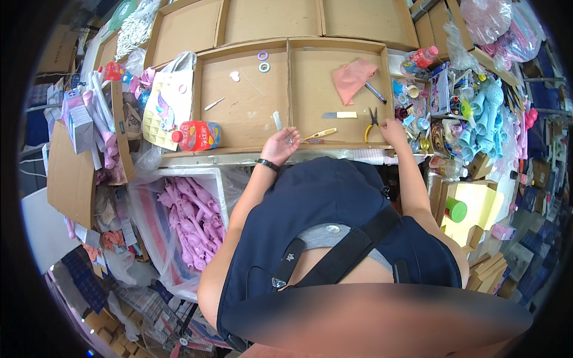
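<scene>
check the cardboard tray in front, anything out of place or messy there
Nothing is spilled or broken. A pink cloth lies crumpled in the right compartment. The right hand rests by yellow-handled pliers; the left hand lies palm up with small bits in it.

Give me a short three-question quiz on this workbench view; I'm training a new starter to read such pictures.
1. True or false: the right hand rests beside the yellow-handled pliers.
2. What lies in the open left hand? A) small metal parts B) a pink cloth C) a tape roll
3. Fill in: the white box left of the person holds ___ plastic parts.

Key: 1 true; 2 A; 3 pink. The pink cloth and the tape rolls lie farther back in the cardboard tray.
</scene>
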Action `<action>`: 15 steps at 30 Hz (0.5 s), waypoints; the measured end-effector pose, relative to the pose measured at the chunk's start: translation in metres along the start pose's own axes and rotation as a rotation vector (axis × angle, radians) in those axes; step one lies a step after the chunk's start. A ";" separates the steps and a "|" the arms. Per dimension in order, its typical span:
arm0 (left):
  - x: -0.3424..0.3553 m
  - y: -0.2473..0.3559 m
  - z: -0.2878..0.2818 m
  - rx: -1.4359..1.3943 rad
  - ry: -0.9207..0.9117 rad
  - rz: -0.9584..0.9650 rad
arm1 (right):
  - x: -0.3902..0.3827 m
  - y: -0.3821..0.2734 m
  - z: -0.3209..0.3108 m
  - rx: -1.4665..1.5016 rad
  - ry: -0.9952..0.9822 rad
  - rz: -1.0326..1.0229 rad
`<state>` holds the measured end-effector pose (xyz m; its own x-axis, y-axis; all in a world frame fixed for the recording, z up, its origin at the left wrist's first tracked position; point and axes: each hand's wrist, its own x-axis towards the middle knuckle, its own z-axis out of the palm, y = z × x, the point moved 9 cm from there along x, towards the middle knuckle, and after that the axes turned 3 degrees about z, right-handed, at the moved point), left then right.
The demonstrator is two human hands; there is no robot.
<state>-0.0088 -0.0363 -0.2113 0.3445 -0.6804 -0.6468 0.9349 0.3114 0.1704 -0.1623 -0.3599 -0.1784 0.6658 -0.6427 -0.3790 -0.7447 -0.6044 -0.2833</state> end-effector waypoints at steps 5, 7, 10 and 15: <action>-0.005 0.012 -0.012 -0.037 0.079 0.065 | 0.015 -0.019 0.022 0.100 0.032 -0.094; -0.004 0.012 -0.009 -0.040 0.066 0.061 | 0.028 -0.036 0.027 0.143 0.110 -0.087; -0.003 0.012 -0.001 -0.046 0.029 0.052 | 0.041 -0.051 0.034 0.126 0.148 -0.026; -0.008 0.012 -0.001 -0.048 0.023 0.070 | 0.054 -0.057 0.038 0.070 0.087 0.024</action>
<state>-0.0001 -0.0267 -0.2048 0.4060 -0.6407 -0.6517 0.9033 0.3893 0.1801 -0.0858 -0.3426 -0.2160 0.6468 -0.6970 -0.3096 -0.7601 -0.5557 -0.3368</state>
